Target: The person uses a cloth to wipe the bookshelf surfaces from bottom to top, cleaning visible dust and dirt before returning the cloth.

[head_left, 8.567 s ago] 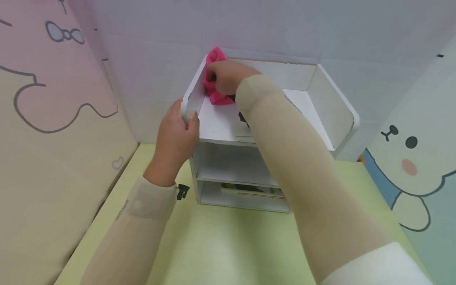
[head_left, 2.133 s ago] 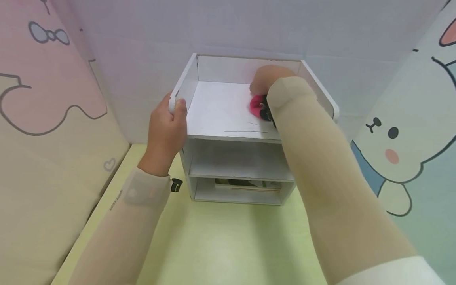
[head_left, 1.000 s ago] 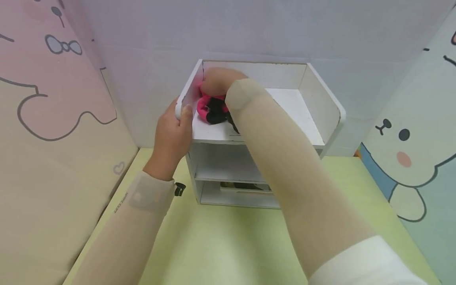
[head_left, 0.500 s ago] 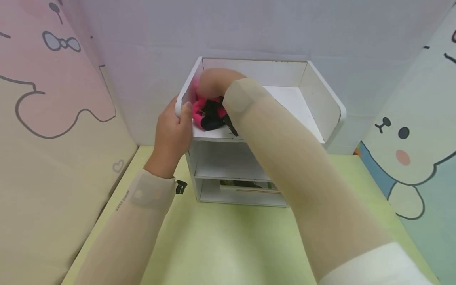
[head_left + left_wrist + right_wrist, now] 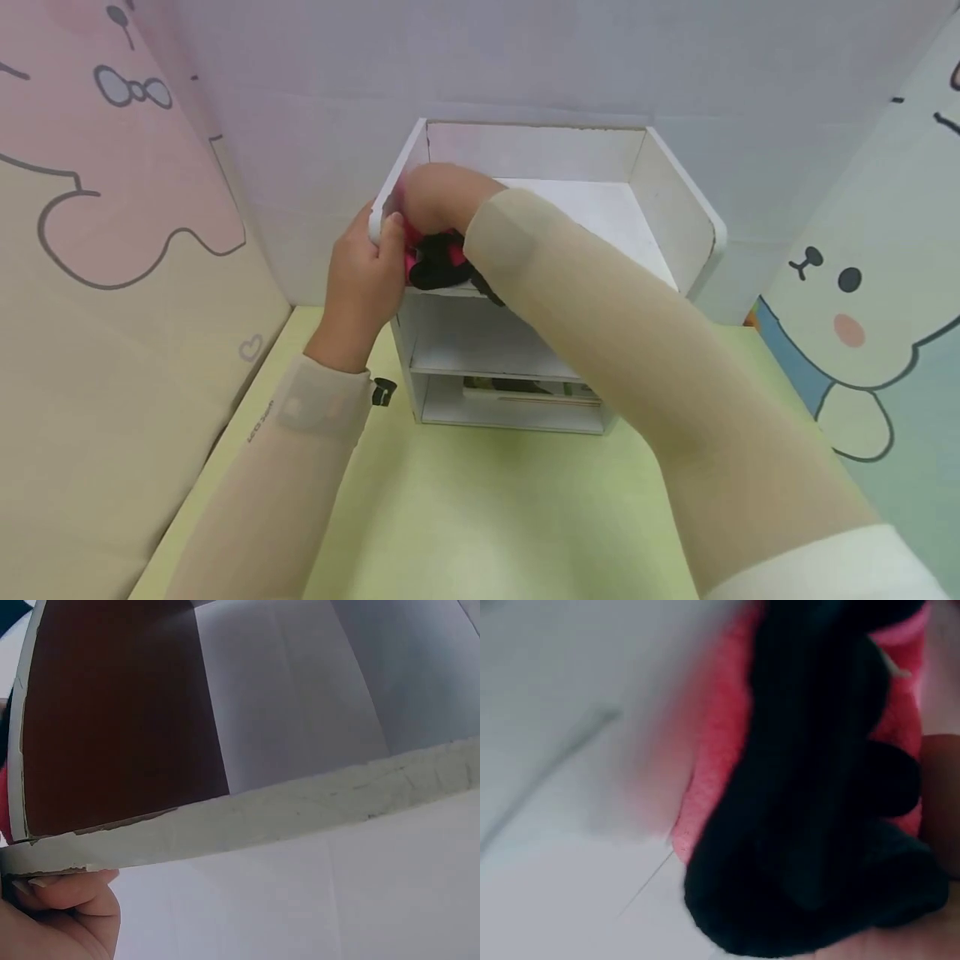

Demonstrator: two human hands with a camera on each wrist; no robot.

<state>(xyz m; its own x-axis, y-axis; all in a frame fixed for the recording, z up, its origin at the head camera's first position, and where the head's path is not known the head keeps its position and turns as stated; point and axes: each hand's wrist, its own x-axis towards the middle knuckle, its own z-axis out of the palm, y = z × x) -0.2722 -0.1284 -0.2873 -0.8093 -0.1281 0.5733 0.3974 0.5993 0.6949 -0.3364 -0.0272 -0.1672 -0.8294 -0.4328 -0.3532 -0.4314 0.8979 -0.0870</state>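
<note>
A white desktop shelf (image 5: 577,200) has an open tray on top with raised sides. My left hand (image 5: 363,279) grips the front end of its left side panel, thumb inside; in the left wrist view the fingers (image 5: 79,896) curl under a panel edge. My right hand (image 5: 442,196) bends down into the tray's left front corner and holds a pink cloth (image 5: 724,765) against the panel. Most of the cloth and the fingertips are hidden in the head view. A soft black piece (image 5: 795,825) lies over the cloth, close below the wrist.
Below the top tray are two more levels; the bottom one holds a flat, book-like stack (image 5: 525,390). The shelf stands on a pale green table (image 5: 465,500). Padded walls with cartoon drawings (image 5: 847,283) rise at both sides, and a pale wall stands behind.
From the tray's right side, my right hand has moved with the cloth to the left panel, then forward along it toward the front edge. My left hand keeps its grip on the panel.
</note>
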